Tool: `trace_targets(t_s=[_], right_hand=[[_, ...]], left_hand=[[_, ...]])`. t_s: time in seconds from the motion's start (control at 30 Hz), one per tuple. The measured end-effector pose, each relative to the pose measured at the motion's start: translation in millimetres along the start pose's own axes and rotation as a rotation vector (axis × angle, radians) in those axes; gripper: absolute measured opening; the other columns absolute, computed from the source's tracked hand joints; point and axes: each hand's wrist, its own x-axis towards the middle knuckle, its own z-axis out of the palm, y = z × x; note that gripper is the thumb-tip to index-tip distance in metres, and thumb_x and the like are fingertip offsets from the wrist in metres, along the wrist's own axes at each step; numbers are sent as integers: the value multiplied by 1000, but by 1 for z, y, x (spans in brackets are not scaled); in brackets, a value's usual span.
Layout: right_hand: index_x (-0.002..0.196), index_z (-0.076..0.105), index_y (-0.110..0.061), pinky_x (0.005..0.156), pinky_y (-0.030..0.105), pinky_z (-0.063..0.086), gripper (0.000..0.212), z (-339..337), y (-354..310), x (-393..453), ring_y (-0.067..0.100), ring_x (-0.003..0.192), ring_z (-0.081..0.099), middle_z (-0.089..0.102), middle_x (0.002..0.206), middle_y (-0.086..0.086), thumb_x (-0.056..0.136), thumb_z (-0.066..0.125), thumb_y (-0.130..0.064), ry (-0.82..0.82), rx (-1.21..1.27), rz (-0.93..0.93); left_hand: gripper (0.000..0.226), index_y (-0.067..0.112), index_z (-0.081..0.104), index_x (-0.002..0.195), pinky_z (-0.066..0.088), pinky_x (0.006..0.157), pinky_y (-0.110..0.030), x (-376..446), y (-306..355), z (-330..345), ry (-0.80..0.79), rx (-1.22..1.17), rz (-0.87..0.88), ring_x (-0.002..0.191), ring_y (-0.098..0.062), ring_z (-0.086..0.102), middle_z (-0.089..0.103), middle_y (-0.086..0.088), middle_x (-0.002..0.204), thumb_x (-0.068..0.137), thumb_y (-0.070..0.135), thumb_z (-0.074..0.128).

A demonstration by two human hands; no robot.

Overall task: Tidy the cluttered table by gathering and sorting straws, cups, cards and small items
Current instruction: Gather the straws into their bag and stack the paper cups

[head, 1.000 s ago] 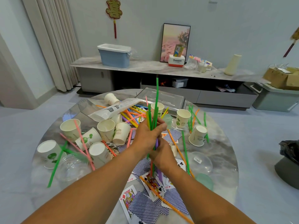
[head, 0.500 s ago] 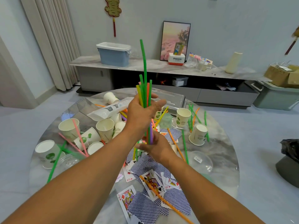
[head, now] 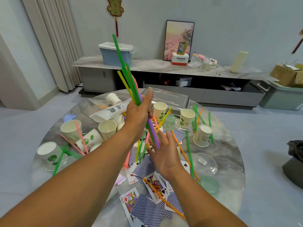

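My left hand (head: 139, 112) grips a bundle of coloured straws (head: 127, 74) above the middle of the round table (head: 229, 154); the bundle tilts up and to the left. Just below it, my right hand (head: 165, 154) is spread with straight fingers under the straws' lower ends and holds nothing. Paper cups (head: 107, 128) stand and lie on the left and far side, with loose straws (head: 189, 151) among them. Playing cards (head: 147, 208) lie scattered on the near side.
A plastic-wrapped sleeve of cups (head: 111, 111) lies behind my left hand, a clear lidded box (head: 170, 99) at the far edge. Clear and green plastic lids (head: 205, 163) lie on the right. A low cabinet (head: 164, 76) lines the wall; a black bag (head: 296, 151) sits at right.
My left hand has lifted the straw bundle higher and tipped it leftward. My right hand has let go of the lower ends and opened below them.
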Motion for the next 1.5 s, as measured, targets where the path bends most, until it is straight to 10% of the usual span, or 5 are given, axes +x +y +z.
trace_targets(t_s=[0.33,0.67,0.93,1.27,1.5], right_hand=[[134,62,-4,84,36,56,65,20,-7,11,27,99,69,72,111,16,107,27,-52,105,281,69],[122,63,-41,81,3,47,56,28,-24,2,-9,108,62,70,111,-25,73,79,-62,-63,-700,-502],[73,68,-32,59,11,45,18,13,-8,8,1,66,64,67,67,-13,84,80,-39,35,-812,-524],[78,70,-16,71,44,58,28,-12,6,15,19,72,72,71,71,5,90,74,-41,94,-815,-365],[68,65,-5,49,25,50,52,-4,-14,33,15,48,61,61,52,3,93,67,-50,145,-791,-393]], left_hand=[[35,8,64,79,57,71,-33,-28,-35,-13,-320,193,-29,69,-23,65,67,-18,76,89,39,76],[25,15,59,96,50,65,-11,-39,-65,-22,-334,765,305,78,-2,64,63,3,81,108,7,39],[69,10,42,142,58,79,-23,-43,-76,-54,-731,978,-200,105,-11,67,61,3,112,82,-3,74],[47,24,59,134,50,92,-40,36,-18,-92,42,1183,118,112,-23,56,61,-3,126,90,11,68],[60,19,48,140,47,91,-42,88,-22,-127,-61,1701,-161,119,-35,51,58,-12,128,87,35,72]])
